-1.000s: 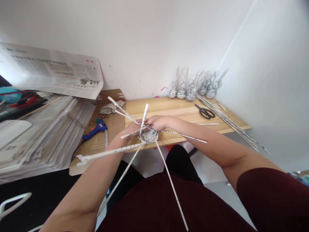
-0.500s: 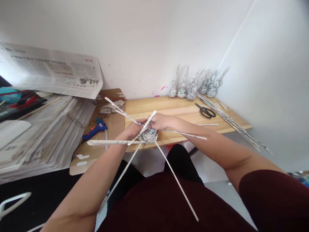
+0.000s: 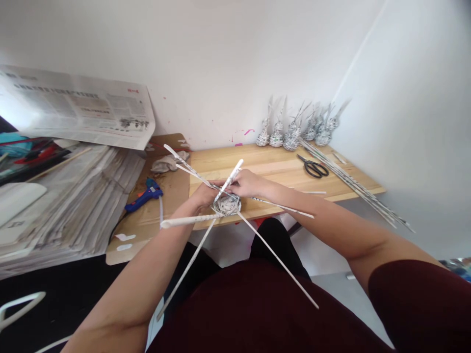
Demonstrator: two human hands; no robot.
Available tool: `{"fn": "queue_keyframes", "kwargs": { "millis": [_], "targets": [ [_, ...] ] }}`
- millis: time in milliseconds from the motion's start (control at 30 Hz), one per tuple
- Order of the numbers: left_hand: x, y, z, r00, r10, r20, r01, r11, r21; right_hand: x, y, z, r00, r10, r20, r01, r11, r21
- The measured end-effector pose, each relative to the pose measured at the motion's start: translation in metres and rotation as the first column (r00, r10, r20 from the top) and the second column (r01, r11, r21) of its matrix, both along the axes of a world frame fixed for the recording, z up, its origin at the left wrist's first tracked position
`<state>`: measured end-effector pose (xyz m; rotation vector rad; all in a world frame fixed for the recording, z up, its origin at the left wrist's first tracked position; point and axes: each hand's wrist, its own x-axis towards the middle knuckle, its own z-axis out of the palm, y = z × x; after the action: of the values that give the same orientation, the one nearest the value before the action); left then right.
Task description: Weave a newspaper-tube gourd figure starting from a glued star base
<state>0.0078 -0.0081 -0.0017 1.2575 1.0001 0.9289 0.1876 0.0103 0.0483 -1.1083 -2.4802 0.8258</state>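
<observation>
A small round weave of rolled newspaper tubes point(image 3: 227, 205) is held over the table's front edge, its long paper spokes sticking out on all sides. My left hand point(image 3: 206, 194) closes on its far left rim, the fingertips partly hidden behind the tubes. At the far right rim, my right hand point(image 3: 246, 183) pinches a paper tube point(image 3: 228, 180) close to the weave. One thick spoke point(image 3: 187, 220) reaches left across my left forearm. Two thin spokes point(image 3: 277, 259) slant down toward my lap.
Black-handled scissors point(image 3: 314, 167) and a bundle of paper tubes point(image 3: 353, 184) lie on the wooden table point(image 3: 217, 164) to the right. Several woven gourd shapes point(image 3: 276, 135) stand at the wall. Leftward are a blue glue gun point(image 3: 144, 195) on cardboard and a newspaper stack point(image 3: 81, 206).
The weave has turned slightly, and its lower spokes have swung to the right. The tube at my right hand has shifted a little up and right. Both hands stay at the rim.
</observation>
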Motion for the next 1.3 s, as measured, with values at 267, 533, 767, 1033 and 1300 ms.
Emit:
{"fn": "queue_keyframes", "kwargs": {
  "millis": [267,533,767,1033,1300],
  "targets": [
    [0.003,-0.001,0.005,0.999,0.047,-0.004,-0.047,0.999,-0.013,0.004,0.003,-0.004,0.999,0.021,-0.037,-0.01,0.965,0.263],
    [0.006,-0.001,0.004,0.998,0.049,-0.039,-0.049,0.999,-0.005,0.0,0.008,-0.006,0.987,-0.159,0.036,0.156,0.984,0.09],
    [0.011,-0.006,0.001,0.992,0.1,-0.079,-0.101,0.995,-0.002,0.003,0.008,-0.003,0.99,-0.121,0.077,0.108,0.982,0.155],
    [0.008,0.0,-0.005,0.967,0.202,-0.157,-0.203,0.979,0.01,-0.001,-0.003,0.016,0.997,-0.035,0.07,0.017,0.969,0.247],
    [0.009,0.0,-0.006,0.965,0.184,-0.187,-0.184,0.983,0.019,-0.01,-0.005,0.014,0.999,0.04,-0.011,-0.04,0.999,-0.003]
  ]
}}
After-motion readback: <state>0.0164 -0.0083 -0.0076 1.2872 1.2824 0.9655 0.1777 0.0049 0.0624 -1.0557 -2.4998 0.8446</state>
